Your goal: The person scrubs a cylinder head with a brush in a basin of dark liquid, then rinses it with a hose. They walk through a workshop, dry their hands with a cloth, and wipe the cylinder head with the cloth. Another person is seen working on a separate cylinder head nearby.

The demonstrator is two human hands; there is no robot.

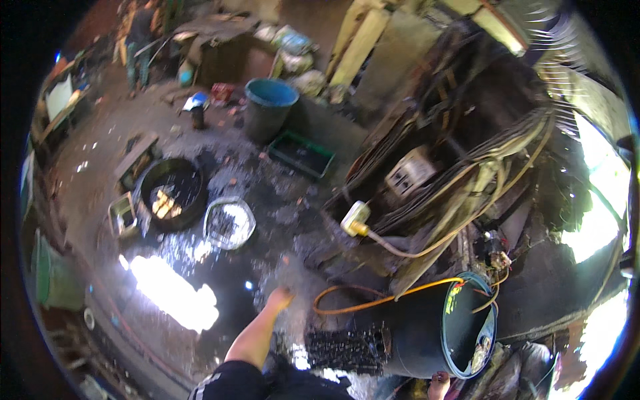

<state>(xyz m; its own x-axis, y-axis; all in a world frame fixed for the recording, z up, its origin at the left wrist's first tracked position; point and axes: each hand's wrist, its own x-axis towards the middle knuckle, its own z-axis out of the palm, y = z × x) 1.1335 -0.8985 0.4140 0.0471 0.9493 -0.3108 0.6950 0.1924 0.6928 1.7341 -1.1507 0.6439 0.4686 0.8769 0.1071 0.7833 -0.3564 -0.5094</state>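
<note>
My left arm reaches forward from the lower edge, and my left hand [281,297] is above the wet dark floor. Its fingers are blurred, and I see no object in it. Low in the view, my right hand [439,387] is beside the lower rim of a large dark drum [417,327] with a blue rim. Only a small part of that hand shows, so its grip is unclear. An orange hose [373,303] loops over the floor to the drum's mouth. Between my arms is a dark object with a grid-like surface [343,350].
Ahead left are a round black tub [148,203] with pale chunks in it and a clear basin [212,233]. Farther back stand a tall bucket [257,120] and a green-edged tray [307,167]. A power socket on a cable [355,219] hangs right of centre. A person [139,43] stands far left.
</note>
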